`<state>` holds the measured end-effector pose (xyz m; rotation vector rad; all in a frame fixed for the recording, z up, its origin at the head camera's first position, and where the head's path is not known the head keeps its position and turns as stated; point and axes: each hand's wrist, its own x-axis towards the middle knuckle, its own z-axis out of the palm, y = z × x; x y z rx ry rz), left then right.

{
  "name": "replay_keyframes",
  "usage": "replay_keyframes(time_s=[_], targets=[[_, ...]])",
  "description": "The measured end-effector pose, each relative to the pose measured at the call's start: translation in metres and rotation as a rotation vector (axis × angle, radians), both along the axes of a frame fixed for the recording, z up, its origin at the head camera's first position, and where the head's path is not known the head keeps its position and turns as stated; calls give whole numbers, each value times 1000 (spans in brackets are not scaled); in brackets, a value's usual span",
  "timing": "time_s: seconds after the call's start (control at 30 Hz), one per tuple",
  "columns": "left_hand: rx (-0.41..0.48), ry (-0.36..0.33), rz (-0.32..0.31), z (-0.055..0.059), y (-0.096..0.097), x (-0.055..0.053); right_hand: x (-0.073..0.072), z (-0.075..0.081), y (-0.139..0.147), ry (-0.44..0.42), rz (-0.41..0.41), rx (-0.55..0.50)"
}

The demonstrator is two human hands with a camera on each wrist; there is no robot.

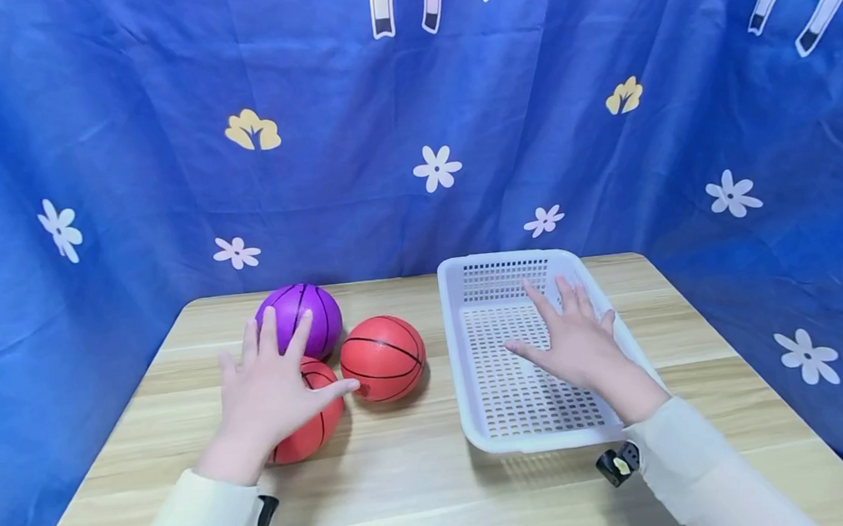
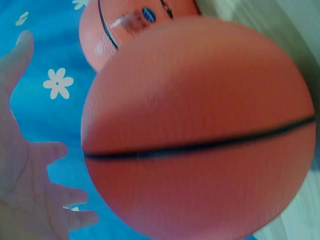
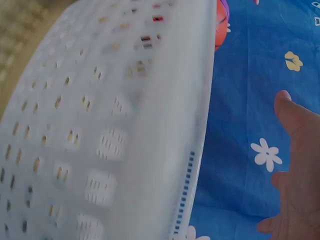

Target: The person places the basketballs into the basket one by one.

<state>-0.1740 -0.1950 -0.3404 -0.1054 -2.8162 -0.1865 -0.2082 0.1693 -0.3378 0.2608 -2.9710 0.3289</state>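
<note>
In the head view my left hand (image 1: 270, 385), fingers spread, hovers over the nearest red ball (image 1: 303, 424), which has black basketball lines. The left wrist view shows a gap between that hand and the red ball (image 2: 200, 110). A second red ball (image 1: 383, 358) lies just right of it, and a purple ball (image 1: 313, 310) sits behind, partly hidden by my fingers. My right hand (image 1: 579, 341), also spread and holding nothing, is above the right side of a white perforated plastic basket (image 1: 472, 409). In the right wrist view the hand stands apart from the basket wall (image 3: 165, 125).
A light wooden table (image 1: 412, 498) carries the balls and basket. Blue cloth (image 1: 354, 177) printed with flowers and animals hangs behind and along both sides. Each wrist wears a small black device (image 1: 618, 465).
</note>
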Motion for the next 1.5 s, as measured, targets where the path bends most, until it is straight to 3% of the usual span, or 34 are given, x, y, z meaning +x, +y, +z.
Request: replay_keyframes(time_s=[0.3, 0.7, 1.13, 1.5], targets=[[-45, -10, 30, 8, -22, -1, -7, 7, 23, 32, -7, 4], [10, 0, 24, 10, -49, 5, -19, 1, 62, -9, -75, -44], [51, -5, -30, 2, -71, 10, -25, -13, 104, -93, -139, -151], [87, -83, -75, -16, -80, 15, -29, -24, 122, -194, -144, -272]])
